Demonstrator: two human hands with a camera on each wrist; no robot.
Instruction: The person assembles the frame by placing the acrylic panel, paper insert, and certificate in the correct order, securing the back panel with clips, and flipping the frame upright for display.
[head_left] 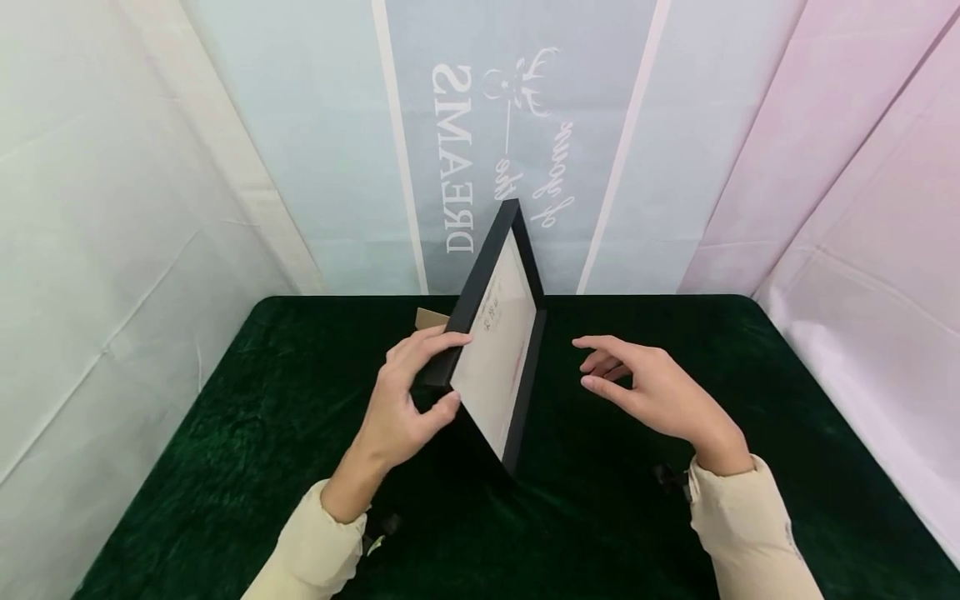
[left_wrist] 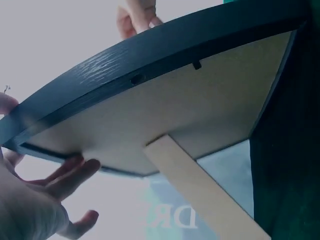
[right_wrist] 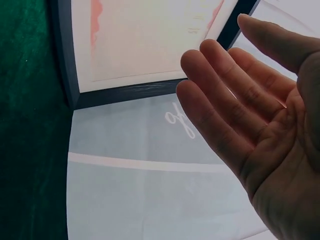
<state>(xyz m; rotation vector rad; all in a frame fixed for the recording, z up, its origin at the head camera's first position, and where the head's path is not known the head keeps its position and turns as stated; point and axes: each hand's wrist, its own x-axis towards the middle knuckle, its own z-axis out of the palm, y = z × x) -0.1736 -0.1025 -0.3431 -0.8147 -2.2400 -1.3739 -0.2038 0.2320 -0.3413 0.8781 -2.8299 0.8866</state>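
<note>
A black picture frame (head_left: 529,367) with a pale printed sheet (head_left: 498,342) inside stands on edge, turned sideways on the green cloth. My left hand (head_left: 408,400) grips its near upper corner, thumb on the front side and fingers reaching behind. In the left wrist view the frame's brown back panel (left_wrist: 200,110) shows, with a tan support leg (left_wrist: 200,185) swung out from it. To the right of the frame, my right hand (head_left: 652,383) hovers with loosely extended fingers, touching nothing. The right wrist view shows its palm (right_wrist: 270,135) near the frame's printed front.
Dark green velvet cloth (head_left: 247,433) covers the table. Behind its back edge hangs a light blue backdrop (head_left: 330,167) with white lettering. White drapes (head_left: 112,250) on the left and pinkish ones (head_left: 877,208) on the right close in the sides.
</note>
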